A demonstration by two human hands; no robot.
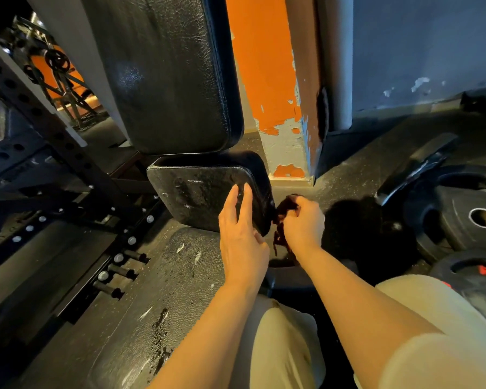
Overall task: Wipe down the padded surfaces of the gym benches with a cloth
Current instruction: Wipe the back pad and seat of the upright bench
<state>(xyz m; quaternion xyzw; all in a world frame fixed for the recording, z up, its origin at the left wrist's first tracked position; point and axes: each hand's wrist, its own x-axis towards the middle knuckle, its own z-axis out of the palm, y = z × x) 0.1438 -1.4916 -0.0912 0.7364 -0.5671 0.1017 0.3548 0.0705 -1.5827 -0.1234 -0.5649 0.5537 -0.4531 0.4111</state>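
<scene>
A black padded bench stands in front of me, its tall backrest pad upright and a small seat pad tilted below it. My left hand lies flat with straight fingers on the seat pad's right part. My right hand grips a dark red cloth against the seat pad's right side edge. Part of the cloth hangs down below the fist.
A black perforated rack frame with pegs fills the left. An orange and grey peeling pillar rises behind the bench. Black weight plates lie on the floor at the right. My knees in beige trousers are below.
</scene>
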